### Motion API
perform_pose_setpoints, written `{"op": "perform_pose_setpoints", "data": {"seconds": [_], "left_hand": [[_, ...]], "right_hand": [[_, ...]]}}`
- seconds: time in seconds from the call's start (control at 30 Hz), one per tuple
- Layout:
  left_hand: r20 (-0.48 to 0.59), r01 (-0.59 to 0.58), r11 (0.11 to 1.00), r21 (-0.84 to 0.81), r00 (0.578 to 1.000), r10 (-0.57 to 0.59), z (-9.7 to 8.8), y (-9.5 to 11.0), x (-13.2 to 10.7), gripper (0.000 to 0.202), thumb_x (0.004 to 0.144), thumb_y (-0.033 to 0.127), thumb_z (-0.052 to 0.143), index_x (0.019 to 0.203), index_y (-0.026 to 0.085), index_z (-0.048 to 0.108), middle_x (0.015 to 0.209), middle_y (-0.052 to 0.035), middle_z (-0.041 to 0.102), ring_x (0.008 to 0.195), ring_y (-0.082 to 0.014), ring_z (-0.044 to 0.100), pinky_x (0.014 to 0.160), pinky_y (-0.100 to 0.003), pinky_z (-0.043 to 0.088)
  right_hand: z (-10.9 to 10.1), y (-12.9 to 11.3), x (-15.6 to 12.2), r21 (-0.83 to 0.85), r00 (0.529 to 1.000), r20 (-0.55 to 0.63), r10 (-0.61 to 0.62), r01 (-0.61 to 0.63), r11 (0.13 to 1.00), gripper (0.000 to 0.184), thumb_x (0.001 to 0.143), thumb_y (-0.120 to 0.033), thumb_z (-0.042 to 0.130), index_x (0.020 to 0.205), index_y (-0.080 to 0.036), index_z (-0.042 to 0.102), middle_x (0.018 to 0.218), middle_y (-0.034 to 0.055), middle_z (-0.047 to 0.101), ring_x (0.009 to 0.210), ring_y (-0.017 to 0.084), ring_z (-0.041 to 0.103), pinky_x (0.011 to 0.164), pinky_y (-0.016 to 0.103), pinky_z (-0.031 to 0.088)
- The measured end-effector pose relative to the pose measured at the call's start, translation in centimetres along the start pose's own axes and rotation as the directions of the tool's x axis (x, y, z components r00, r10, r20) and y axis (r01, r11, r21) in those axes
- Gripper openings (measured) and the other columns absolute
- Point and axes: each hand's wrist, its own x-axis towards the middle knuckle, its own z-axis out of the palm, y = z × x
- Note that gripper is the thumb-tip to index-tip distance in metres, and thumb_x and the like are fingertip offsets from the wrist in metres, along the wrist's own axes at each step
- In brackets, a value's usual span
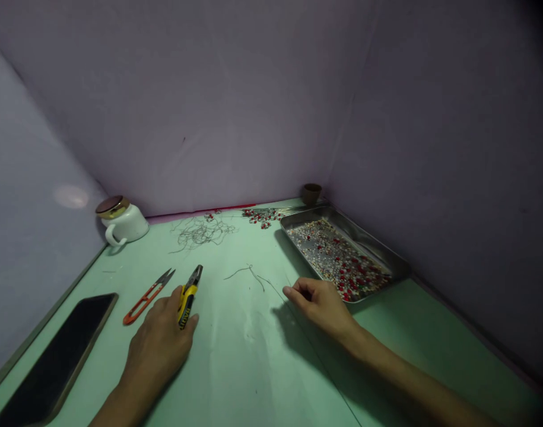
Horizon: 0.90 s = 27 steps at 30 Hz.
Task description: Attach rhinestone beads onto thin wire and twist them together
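Note:
My left hand (159, 339) lies on the green table with its fingers closed round the yellow handles of a pair of pliers (189, 295), whose dark jaws point away from me. My right hand (321, 303) rests beside the near corner of a metal tray (389, 256). Its fingers are curled and pinch a thin wire (271, 286) that runs across the table toward me. Another bent piece of wire (248, 271) lies between the two hands. The tray holds several small red and pale beads (337, 261).
Orange thread snips (147, 296) lie left of the pliers. A dark phone (57, 356) sits at the near left edge. A white lidded cup (122, 222), a tangle of wire (200, 231), beaded pieces (260, 216) and a small brown cup (311, 193) stand along the back wall.

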Motion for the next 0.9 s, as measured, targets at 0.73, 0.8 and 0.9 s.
{"op": "perform_pose_setpoints", "data": {"seconds": [0.73,0.8,0.9], "left_hand": [[-0.088,-0.026,0.978,0.207,0.995,0.045,1.2,1.0,-0.3,0.050,0.087,0.029,0.033,0.129,0.003,0.037,0.112,-0.0176,0.052,0.103,-0.0307,0.047,0.080,-0.040,0.040],[-0.096,-0.023,0.974,0.226,0.994,0.046,1.3,1.0,-0.3,0.049,0.087,0.029,0.033,0.129,0.004,0.037,0.113,-0.0173,0.052,0.102,-0.0301,0.047,0.080,-0.039,0.040],[-0.100,-0.016,0.966,0.258,0.994,0.043,1.3,1.2,-0.4,0.049,0.087,0.029,0.034,0.129,0.004,0.038,0.111,-0.0170,0.053,0.099,-0.0296,0.048,0.079,-0.038,0.039]], "right_hand": [[1.6,0.4,-1.1,-0.611,0.985,0.024,-0.169,0.148,0.777,0.018,0.085,-0.022,0.043,0.085,-0.019,0.061,0.083,0.0042,0.061,0.063,0.016,0.058,0.050,0.027,0.029],[1.5,0.0,-1.2,-0.561,0.987,0.050,-0.155,0.156,0.813,0.018,0.084,-0.022,0.044,0.084,-0.019,0.062,0.082,0.0037,0.062,0.063,0.016,0.058,0.052,0.027,0.032],[1.1,-0.9,-0.9,-0.496,0.990,0.064,-0.127,0.142,0.857,0.018,0.084,-0.022,0.046,0.083,-0.020,0.064,0.082,0.0042,0.064,0.064,0.016,0.059,0.055,0.027,0.035]]}}
